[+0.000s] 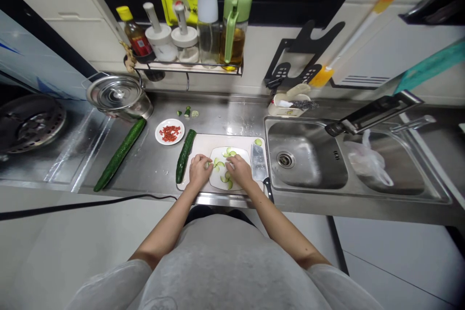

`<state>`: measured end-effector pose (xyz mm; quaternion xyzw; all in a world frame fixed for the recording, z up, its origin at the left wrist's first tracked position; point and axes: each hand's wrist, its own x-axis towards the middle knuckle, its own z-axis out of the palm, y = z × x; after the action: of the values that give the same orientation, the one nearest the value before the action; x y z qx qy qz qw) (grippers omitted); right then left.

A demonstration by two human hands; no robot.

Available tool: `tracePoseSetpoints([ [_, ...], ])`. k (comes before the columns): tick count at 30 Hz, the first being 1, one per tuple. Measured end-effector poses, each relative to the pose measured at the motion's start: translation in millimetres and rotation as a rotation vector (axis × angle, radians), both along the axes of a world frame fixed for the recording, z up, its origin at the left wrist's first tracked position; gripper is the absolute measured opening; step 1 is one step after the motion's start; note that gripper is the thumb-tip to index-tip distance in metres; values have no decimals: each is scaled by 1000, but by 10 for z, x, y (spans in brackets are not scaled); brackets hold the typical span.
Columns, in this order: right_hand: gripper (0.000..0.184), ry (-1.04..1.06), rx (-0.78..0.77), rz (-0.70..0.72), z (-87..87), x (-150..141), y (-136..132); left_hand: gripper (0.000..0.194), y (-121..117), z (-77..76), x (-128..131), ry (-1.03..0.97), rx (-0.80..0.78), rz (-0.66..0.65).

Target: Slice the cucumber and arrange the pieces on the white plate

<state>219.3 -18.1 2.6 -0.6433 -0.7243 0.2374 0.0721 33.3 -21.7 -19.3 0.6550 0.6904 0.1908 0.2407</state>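
A white plate (215, 183) with rounded corners lies on the white cutting board (203, 140), with thin half-round cucumber slices (223, 179) placed around it. At its left rim, my left hand (198, 171) has its fingers closed, and a bit of green cucumber slice shows at the tips. My right hand (240, 170) bends over the plate's right side with fingers pinched close to some slices; what is between them is hidden. Right of the plate rests a cleaver (258, 161), its black handle toward me. A cut cucumber (185, 156) lies along the board's left edge.
A small white dish (160, 139) of chopped red pieces and a whole cucumber (120, 155) are to the left. Cucumber ends (187, 112) lie behind. A lidded steel pot (119, 97) stands back left; a double sink (308, 155) is right. Above hangs a seasoning rack (189, 69).
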Motion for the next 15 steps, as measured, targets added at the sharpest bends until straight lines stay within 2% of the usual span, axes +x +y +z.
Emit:
tracePoseSetpoints([
  [3,32,31,18,-91,37,164,-37,16,4,-20,-2,-5,3,-8],
  [6,32,14,20,-105,81,249,-75,16,1,-29,3,-6,5,-14],
  [15,37,-106,-39,181,116,-34,-192,16,4,-5,50,-1,5,-9],
])
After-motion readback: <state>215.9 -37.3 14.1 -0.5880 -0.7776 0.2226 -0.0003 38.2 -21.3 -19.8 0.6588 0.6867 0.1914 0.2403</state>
